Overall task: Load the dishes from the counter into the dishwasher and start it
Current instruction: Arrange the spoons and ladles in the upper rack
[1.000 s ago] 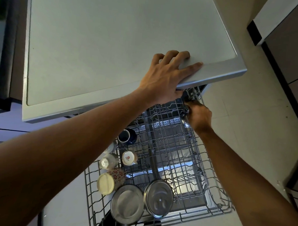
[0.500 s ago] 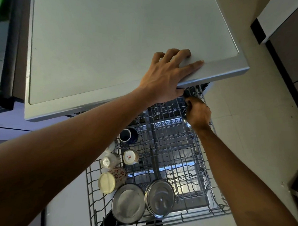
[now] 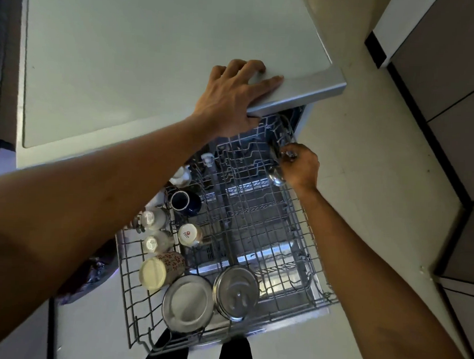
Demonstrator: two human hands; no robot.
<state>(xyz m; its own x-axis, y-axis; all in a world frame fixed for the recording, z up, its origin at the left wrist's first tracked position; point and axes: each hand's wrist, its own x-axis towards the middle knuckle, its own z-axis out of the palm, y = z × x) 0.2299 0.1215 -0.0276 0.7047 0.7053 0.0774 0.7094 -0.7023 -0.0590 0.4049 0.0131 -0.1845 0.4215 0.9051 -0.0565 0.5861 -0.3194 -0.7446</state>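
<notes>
The wire dishwasher rack [image 3: 303, 252] is pulled out below the white counter [image 3: 154, 67]. My left hand [image 3: 234, 97] lies flat on the counter's front edge, fingers spread, holding nothing. My right hand [image 3: 299, 165] is closed around metal cutlery, with a spoon bowl [image 3: 276, 178] showing under the fingers, at the rack's far right corner. On the rack's left side stand a dark blue mug [image 3: 184, 201], a floral cup [image 3: 161, 268], small glasses [image 3: 155, 219] and two steel plates [image 3: 188, 303] on edge near the front.
A pale tiled floor [image 3: 378, 212] lies to the right, bordered by dark-trimmed cabinets [image 3: 451, 93]. A dark appliance edge [image 3: 1, 74] runs down the far left. My feet [image 3: 233, 355] show below the rack's front.
My right hand has drawn slightly back and to the right along the rack's far corner, still gripping the cutlery. The left hand has stayed on the counter edge.
</notes>
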